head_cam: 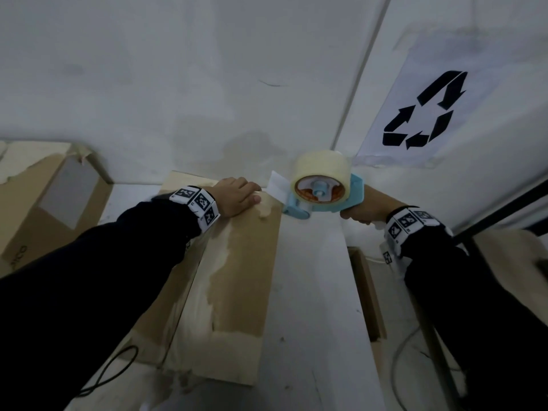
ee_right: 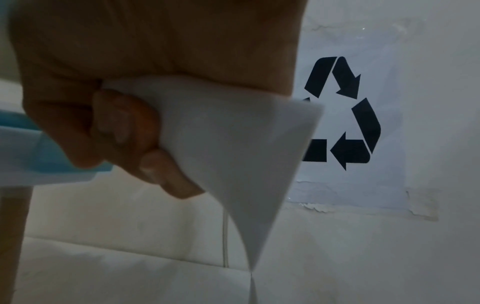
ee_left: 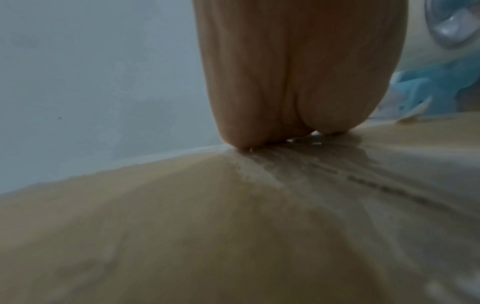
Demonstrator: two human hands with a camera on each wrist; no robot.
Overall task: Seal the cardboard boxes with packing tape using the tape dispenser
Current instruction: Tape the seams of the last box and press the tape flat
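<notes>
So the left hand is laid flat on the far end of the long cardboard box in the middle, fingers straight-ish and pressing down right at the top edge, not gripping anything; the left wrist view shows the fingertips planted on the shiny taped strip along the box top. The right hand has its fingers wrapped tight round the handle of the light blue tape dispenser, and in the right wrist view you can see those curled fingers clamped on a white handle piece. The dispenser sits just off the far right corner of that box, front end next to the left hand's fingertips, with a fat roll of pale tape on it and a short white flap sticking up between roll and hand. Can't tell if the tape is actually stuck to the box there. Another cardboard box sits off to the left, and a recycling symbol sheet is taped to the white wall on the right
</notes>
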